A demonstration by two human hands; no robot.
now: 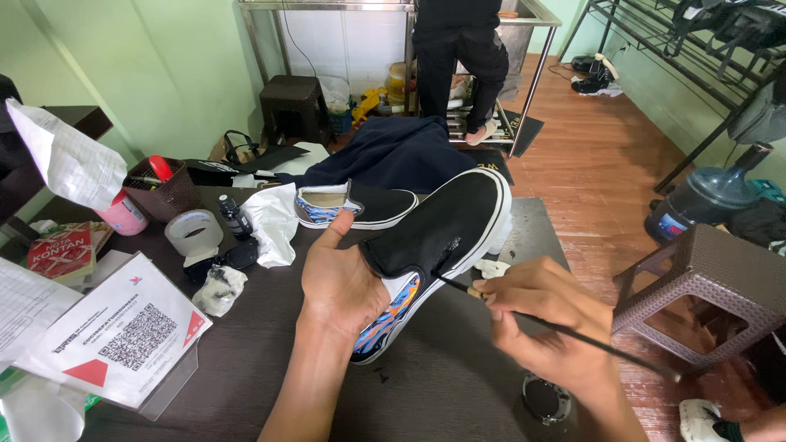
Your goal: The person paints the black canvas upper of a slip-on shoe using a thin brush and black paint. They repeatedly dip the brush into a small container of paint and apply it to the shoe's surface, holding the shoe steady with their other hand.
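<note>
Left hand [344, 282] reaches inside the black slip-on shoe [446, 229], gripping it from within and holding it tilted above the bench [458, 385]. Right hand [544, 323] pinches a thin brush [565, 327], tip at the side seam. Shoe looks light; canvas soft, sole stiff. Best held by the heel opening.
</note>
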